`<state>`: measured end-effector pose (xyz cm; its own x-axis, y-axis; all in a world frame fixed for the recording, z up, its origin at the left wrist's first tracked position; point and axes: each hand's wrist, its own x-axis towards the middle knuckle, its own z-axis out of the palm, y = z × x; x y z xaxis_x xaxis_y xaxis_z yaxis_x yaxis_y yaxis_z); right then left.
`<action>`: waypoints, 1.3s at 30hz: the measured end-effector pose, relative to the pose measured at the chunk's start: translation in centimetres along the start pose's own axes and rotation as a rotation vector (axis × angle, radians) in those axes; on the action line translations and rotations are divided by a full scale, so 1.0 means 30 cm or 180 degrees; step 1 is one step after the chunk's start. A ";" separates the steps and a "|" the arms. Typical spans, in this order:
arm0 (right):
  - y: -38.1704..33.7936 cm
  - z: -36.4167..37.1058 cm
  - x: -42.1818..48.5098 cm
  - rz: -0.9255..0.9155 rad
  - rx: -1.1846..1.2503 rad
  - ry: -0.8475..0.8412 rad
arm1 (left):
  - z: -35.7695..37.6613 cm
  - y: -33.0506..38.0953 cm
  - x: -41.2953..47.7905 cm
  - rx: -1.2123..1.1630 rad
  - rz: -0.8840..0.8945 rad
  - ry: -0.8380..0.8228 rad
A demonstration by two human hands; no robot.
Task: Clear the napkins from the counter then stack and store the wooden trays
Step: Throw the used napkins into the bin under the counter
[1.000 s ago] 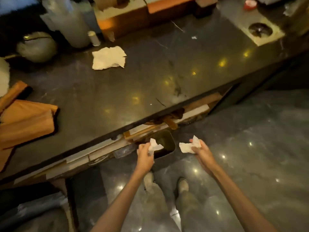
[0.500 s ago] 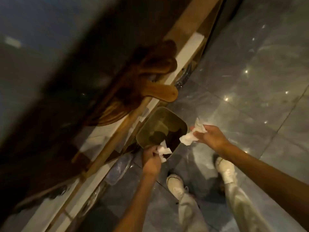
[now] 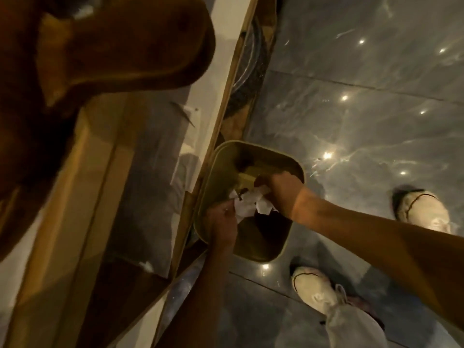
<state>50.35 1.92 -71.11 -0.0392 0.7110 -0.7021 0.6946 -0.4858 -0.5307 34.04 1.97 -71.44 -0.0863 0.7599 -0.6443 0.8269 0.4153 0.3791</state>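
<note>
Both my hands are over the mouth of an olive-green waste bin that stands on the floor under the counter. My left hand grips a crumpled white napkin at the bin's near-left rim. My right hand reaches in from the right and holds a second white napkin that touches the first. The two napkins bunch together just inside the bin. Brown and yellowish scraps lie deeper in the bin. The counter top and the wooden trays are out of view.
A dark wooden board with a rounded end hangs close overhead at upper left. A pale wooden shelf edge runs diagonally beside the bin. My two white shoes stand on the glossy grey marble floor right of the bin.
My head has dropped closer to the bin. Both hands have moved from above the rim down into its mouth, bringing the two napkins together.
</note>
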 end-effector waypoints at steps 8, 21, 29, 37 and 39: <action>0.056 0.087 0.097 -0.0229 -0.1690 -0.0638 | 0.103 -0.071 0.144 0.0335 0.0204 0.0020; 0.014 -0.205 -0.296 -0.0502 -0.1325 0.0029 | -0.036 0.057 -0.219 0.0763 0.0876 0.0071; -0.057 -0.632 -0.835 -0.1024 -0.1017 0.0099 | -0.396 0.466 -0.743 0.0945 0.0726 0.0103; -0.342 -1.088 -1.396 -0.1521 -0.1207 -0.0073 | -0.808 0.824 -1.455 0.0663 0.0492 0.0691; -0.421 -1.159 -1.482 -0.1670 -0.1406 -0.0244 | -0.876 0.863 -1.602 0.0608 0.0439 0.0841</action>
<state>68.31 -5.88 -16.69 -0.4895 0.7496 -0.4455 0.7969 0.1771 -0.5776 44.99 -10.67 -13.19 -0.0867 0.9158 -0.3921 0.9277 0.2177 0.3034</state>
